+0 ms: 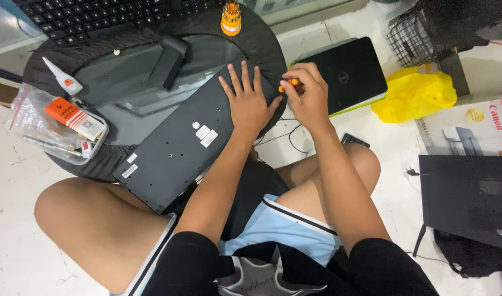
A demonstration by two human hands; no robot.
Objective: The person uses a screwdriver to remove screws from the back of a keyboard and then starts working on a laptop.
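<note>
A black keyboard (174, 148) lies face down, slanted across a round glass-topped table (125, 104) and my lap. My left hand (248, 101) presses flat on its upper right end, fingers spread. Just to the right, my right hand (307, 96) is closed around a small screwdriver (289, 83) with an orange and yellow handle, held at the keyboard's top right corner. The screwdriver's tip is hidden by my fingers.
A second keyboard (97, 16) sits at the table's far edge beside an orange screwdriver-bit holder (230, 19). A glue bottle (62, 77) and plastic parts box (59, 126) lie left. On the floor: black laptop (349, 71), yellow bag (415, 96), wire basket (421, 33), black device (467, 200).
</note>
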